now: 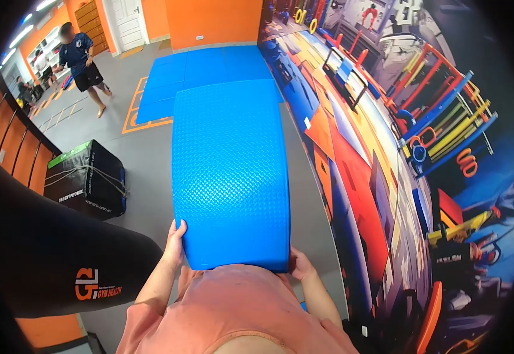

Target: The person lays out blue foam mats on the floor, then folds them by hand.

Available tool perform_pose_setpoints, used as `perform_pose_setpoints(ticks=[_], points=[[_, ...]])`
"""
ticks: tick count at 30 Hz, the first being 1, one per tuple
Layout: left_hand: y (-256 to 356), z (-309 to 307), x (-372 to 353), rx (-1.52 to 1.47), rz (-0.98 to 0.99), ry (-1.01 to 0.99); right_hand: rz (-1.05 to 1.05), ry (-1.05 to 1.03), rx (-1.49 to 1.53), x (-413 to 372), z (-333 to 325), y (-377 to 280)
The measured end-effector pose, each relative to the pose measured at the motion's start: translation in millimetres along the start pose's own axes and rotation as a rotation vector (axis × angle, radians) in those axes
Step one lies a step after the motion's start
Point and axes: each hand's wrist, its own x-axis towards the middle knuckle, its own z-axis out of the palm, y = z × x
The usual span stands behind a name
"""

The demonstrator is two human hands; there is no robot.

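A long blue textured mat (230, 171) extends forward from my body, its near edge close to my shirt. My left hand (176, 242) grips its near left side, with fingers wrapped round the edge. At the near right corner, my right hand (300, 264) holds the mat from the side, its fingers partly hidden behind it. Beyond the far end, blue mats (204, 69) lie flat on the floor by the orange wall.
A black plyo box (86, 177) stands on the floor at the left. The black punching bag (80, 259) is close on my left. A person (83, 62) walks at the back left. A colourful mural wall (363, 194) runs along the right.
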Motion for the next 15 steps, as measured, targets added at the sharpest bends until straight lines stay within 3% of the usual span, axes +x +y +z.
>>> perform_pose_setpoints(ticks=[4,6,9,12,15], points=[[-0.8,-8.0,24.9,-0.142,-0.121,0.187,0.021,-0.062,-0.205,53.6,29.8,-46.5],[-16.2,-32.1,43.2,-0.193,-0.099,0.185,0.046,-0.074,-0.246,87.9,52.1,-64.8],[-22.3,-49.8,64.3,-0.342,-0.129,0.316,0.087,-0.253,-0.141,131.1,103.1,-94.4],[-27.3,-79.9,98.5,-0.492,-0.152,0.308,0.092,-0.2,-0.396,166.8,150.3,-129.8],[-15.6,-94.7,141.7,-0.611,-0.166,0.283,0.1,-0.286,-0.395,205.9,180.4,-158.1]])
